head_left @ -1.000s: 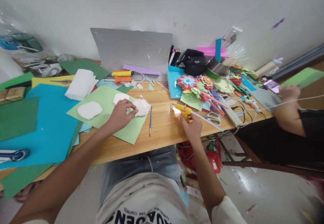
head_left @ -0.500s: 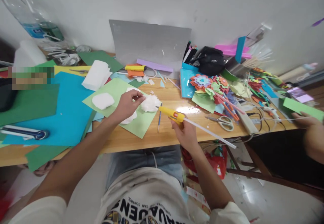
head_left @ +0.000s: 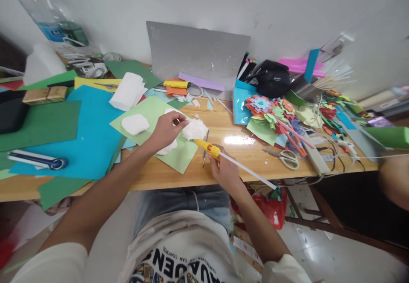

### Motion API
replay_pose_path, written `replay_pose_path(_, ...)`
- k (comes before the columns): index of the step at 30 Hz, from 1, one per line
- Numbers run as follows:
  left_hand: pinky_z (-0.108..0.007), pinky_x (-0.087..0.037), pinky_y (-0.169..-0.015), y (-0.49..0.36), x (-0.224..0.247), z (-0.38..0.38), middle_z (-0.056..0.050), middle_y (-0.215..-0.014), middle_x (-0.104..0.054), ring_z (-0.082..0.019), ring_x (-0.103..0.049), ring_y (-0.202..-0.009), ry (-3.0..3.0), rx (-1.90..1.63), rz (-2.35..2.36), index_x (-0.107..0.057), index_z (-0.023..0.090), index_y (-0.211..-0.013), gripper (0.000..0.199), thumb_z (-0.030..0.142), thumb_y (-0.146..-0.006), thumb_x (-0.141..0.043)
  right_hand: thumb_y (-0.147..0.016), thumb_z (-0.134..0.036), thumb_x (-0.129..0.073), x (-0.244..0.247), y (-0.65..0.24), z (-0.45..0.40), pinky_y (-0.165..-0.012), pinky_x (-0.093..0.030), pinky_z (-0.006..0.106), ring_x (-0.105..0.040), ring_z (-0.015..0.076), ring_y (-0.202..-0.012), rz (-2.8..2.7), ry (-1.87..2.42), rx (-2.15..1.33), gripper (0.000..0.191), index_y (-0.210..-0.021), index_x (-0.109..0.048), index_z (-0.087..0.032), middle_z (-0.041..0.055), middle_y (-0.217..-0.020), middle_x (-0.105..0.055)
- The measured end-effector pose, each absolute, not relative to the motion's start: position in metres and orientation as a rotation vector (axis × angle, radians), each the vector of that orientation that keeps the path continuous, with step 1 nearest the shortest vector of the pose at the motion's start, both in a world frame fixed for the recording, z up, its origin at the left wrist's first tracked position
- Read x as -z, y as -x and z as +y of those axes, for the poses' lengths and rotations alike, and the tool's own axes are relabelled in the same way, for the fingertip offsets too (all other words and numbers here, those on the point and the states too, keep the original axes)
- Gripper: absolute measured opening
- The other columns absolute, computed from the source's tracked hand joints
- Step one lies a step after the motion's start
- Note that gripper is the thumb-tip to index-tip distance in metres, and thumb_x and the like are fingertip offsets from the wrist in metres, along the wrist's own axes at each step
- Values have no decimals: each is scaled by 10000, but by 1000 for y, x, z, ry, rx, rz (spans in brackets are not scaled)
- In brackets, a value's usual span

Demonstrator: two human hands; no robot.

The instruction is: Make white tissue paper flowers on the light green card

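My left hand has its thumb and fingers pinched at the left edge of a fluffy white piece; what lies between the fingertips is too small to name. My right hand is wrapped round a yellow glue gun with a long white glue stick out of its back. The gun's nozzle points left, close to the lower edge of the fluffy piece. Beneath is a light green sheet, which also bears a white pad and others partly hidden by my left hand.
Blue paper and a stapler lie left. A thin blue tool is beside the green sheet. Scissors, paper flowers, cables and a power strip are right. Another person's blurred hand is at the far right.
The glue gun and my right hand have moved left and slightly down, bringing the nozzle under the fluffy piece's edge. My left hand stays at that piece. The view has shifted a little.
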State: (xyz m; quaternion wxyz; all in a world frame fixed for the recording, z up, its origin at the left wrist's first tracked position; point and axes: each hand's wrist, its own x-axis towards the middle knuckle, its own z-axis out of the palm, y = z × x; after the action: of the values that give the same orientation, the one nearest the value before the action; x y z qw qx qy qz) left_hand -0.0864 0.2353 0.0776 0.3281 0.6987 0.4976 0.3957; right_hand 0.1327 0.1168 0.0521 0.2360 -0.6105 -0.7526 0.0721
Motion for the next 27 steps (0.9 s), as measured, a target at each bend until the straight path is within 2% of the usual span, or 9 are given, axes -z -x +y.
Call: replay_pose_path(27,-304,-471,-730,85,-77,236,-47,-836,-694,-167,-593,-739,-1865,-982,1312,-641,184,-781,214,393,-802,-599,-978,-339,-398,-41,-132,119,-786,-525,351,-671,246,-900,-2062,1708,-157,362,-1276,-515,-170,121,-1141,-685)
